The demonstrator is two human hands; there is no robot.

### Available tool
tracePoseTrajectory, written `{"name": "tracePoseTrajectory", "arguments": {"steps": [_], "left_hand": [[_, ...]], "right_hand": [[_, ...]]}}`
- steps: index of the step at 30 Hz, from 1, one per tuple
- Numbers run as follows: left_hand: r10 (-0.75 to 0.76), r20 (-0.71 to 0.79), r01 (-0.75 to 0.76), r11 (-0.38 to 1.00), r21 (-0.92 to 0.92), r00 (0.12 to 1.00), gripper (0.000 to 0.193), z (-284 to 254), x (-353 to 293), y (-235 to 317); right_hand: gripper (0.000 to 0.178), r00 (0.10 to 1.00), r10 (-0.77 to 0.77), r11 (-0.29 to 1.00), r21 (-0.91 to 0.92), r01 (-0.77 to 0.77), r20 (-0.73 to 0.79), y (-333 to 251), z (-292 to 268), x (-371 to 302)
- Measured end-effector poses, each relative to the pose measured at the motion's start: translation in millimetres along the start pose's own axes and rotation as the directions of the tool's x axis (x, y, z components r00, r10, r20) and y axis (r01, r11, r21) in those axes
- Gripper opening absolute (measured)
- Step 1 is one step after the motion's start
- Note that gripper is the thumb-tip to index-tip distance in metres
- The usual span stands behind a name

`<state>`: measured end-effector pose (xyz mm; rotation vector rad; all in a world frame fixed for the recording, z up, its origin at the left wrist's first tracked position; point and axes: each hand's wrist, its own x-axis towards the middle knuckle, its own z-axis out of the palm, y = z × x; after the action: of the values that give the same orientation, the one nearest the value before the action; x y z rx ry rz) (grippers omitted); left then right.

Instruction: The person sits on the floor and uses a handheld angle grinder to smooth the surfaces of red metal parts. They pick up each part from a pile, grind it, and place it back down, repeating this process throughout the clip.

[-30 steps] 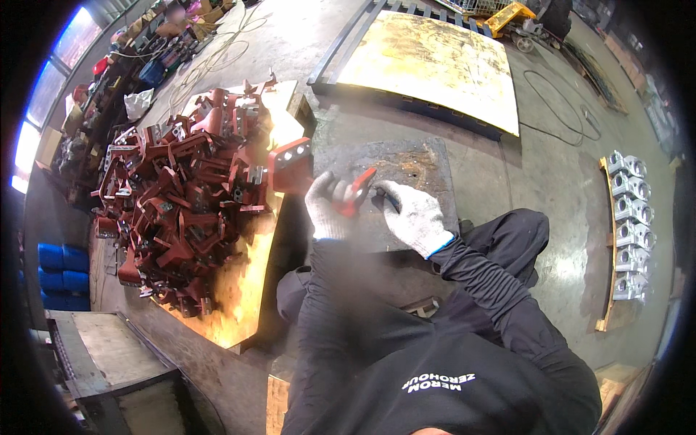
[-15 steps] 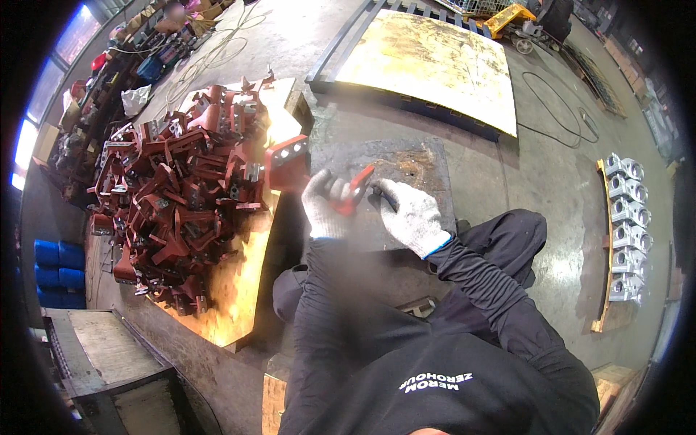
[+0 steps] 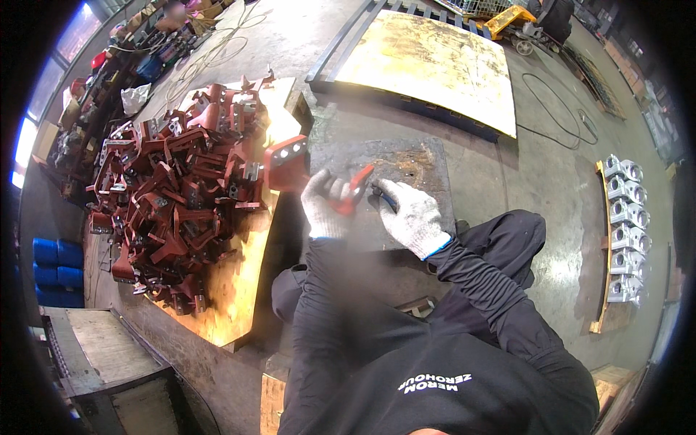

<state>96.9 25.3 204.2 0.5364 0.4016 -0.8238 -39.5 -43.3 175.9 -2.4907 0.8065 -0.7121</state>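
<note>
Presently, a red bracket (image 3: pixel 286 167) is gripped in the gloved left hand (image 3: pixel 326 206), its holed end directed toward ten o'clock. At three o'clock, a small dark item (image 3: pixel 388 199) is held by the gloved right hand (image 3: pixel 415 220). Piled parts (image 3: pixel 174 206) are located at nine o'clock.

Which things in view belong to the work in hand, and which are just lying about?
Likely belong:
red-brown bracket, in left gloved hand
small dark object, partly hidden, in right gloved hand
piled similar brackets

Likely lying about:
yellow pallet jack
blue containers
silver castings
</note>
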Motion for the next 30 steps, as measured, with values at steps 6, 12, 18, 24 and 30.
{"name": "tracePoseTrajectory", "arguments": {"steps": [6, 12, 18, 24, 30], "left_hand": [[0.000, -0.004, 0.000, 1.000, 0.016, 1.000, 0.030, -2.4, 2.2, -1.7], [-0.003, 0.105, 0.001, 1.000, 0.012, 0.994, 0.032, -31.6, 28.1, -11.6], [0.137, 0.071, -0.144, 0.985, 0.099, 0.988, 0.021, -23.9, 11.0, -27.0], [0.401, 0.108, -0.415, 0.863, 0.288, 0.910, 0.019, -41.8, 26.1, -39.4], [0.387, 0.112, -0.398, 0.822, 0.407, 0.915, 0.018, -41.8, 38.0, -48.4]], "right_hand": [[0.027, 0.999, -0.044, 0.998, 0.039, 0.045, -0.020, 4.3, 2.2, 1.3], [0.025, 0.990, -0.042, 0.999, 0.008, 0.041, 0.136, 3.3, -2.5, 3.7], [0.028, 0.972, -0.005, 0.997, 0.070, -0.012, 0.235, 19.8, 13.4, -5.0], [0.021, 0.987, 0.026, 0.993, 0.113, -0.043, 0.156, 25.2, 31.1, -19.6], [0.025, 0.952, 0.199, 0.980, -0.033, -0.197, 0.234, 10.5, -7.6, -21.4]]}}
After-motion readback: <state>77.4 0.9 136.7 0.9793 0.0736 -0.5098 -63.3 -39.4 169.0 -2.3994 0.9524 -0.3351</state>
